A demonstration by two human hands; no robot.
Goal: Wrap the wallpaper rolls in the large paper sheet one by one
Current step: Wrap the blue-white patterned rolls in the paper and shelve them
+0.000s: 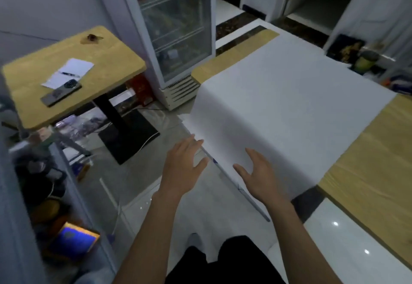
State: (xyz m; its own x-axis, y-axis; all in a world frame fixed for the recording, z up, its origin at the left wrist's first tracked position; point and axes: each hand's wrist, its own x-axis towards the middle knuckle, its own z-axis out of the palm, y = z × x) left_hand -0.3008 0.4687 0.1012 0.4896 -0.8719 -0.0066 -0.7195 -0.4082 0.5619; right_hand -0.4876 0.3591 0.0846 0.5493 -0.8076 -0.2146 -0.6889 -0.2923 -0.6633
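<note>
A large white paper sheet point(289, 105) lies spread across a long wooden table point(367, 163) and hangs over its near-left edge. A thin white roll point(249, 199) runs along that overhanging edge; the view is blurred. My left hand point(181, 167) hovers with fingers apart just left of the sheet's edge, holding nothing. My right hand point(258, 176) is spread flat over the near part of the sheet, fingers apart. No other wallpaper rolls can be made out.
A small wooden table point(107, 54) at the left carries a notepad point(69, 72), pen and phone point(61, 93). A glass-door fridge point(176, 27) stands behind. Cluttered shelves point(44, 183) line the left side. The glossy tiled floor point(334, 239) lies below.
</note>
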